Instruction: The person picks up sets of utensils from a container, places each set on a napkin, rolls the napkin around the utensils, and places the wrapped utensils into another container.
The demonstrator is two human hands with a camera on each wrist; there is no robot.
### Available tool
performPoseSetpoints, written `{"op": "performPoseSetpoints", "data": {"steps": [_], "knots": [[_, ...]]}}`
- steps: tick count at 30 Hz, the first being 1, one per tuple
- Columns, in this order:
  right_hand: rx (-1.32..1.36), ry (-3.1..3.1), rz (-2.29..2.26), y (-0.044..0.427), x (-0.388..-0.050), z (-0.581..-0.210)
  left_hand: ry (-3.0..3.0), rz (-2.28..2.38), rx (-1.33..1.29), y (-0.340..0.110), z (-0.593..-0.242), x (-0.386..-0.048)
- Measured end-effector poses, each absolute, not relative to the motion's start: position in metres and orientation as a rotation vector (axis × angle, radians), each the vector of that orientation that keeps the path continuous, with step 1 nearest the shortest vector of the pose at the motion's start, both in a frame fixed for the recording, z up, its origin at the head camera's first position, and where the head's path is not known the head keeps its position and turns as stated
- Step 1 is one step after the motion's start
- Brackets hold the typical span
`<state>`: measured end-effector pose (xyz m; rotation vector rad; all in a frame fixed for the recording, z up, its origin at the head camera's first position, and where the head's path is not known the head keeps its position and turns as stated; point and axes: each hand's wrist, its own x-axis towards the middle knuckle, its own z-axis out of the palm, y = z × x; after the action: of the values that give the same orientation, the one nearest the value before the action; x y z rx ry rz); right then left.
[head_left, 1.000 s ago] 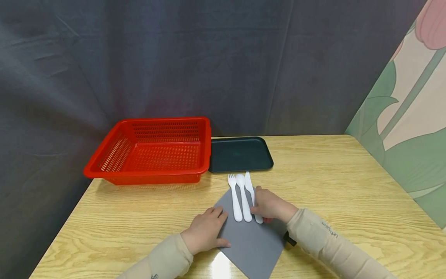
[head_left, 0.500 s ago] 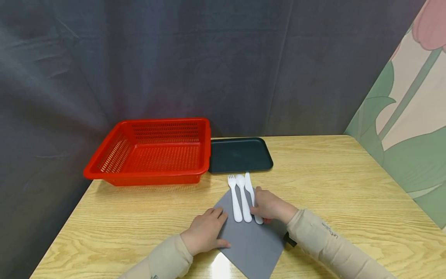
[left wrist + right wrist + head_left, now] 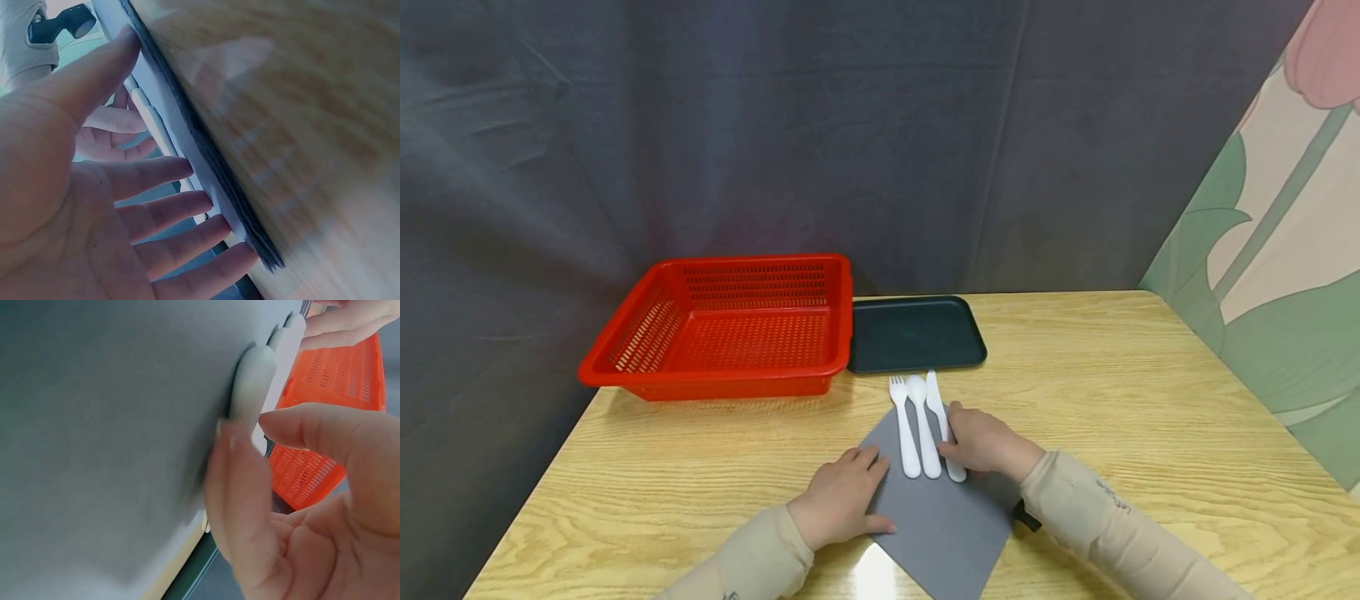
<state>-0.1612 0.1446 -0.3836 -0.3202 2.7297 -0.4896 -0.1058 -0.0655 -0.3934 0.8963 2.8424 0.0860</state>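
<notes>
Grey layered sheet (image 3: 940, 533): lies on the wooden table (image 3: 1075, 358) between the two hands, one corner pointing toward the person. Head view shows a flat face only; left wrist view adds the edge, several thin layers stacked.

Left hand (image 3: 838, 504): fingers extended and slightly spread, thumb apart, nothing gripped. Per left wrist view, thumb tip and fingertips rest at the sheet's edge.

Right hand (image 3: 988, 442): ahead of and to the right of the left hand, thumb and fingers drawn together in a pinch on the handle of the white knife (image 3: 934, 400). Head view hides the far fingers; right wrist view shows them opposite the thumb, slightly blurred. Black device (image 3: 1026, 515) at the right sleeve (image 3: 1075, 500), seen better from the left wrist.

White spoon (image 3: 924, 427) and white fork (image 3: 906, 429): left of the right hand, side by side, handles on the sheet, heads past its far edge.

Beyond both hands: dark tray (image 3: 917, 333), then, to its left, red basket (image 3: 715, 377), perforated. Dark curtain (image 3: 850, 125) behind.
</notes>
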Motion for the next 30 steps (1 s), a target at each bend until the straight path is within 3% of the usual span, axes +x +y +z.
{"op": "performPoseSetpoints", "data": {"steps": [30], "knots": [[-0.928, 2.830, -0.533, 0.187, -0.143, -0.376, 2.864, 0.217, 0.968, -0.074, -0.391, -0.106]]}}
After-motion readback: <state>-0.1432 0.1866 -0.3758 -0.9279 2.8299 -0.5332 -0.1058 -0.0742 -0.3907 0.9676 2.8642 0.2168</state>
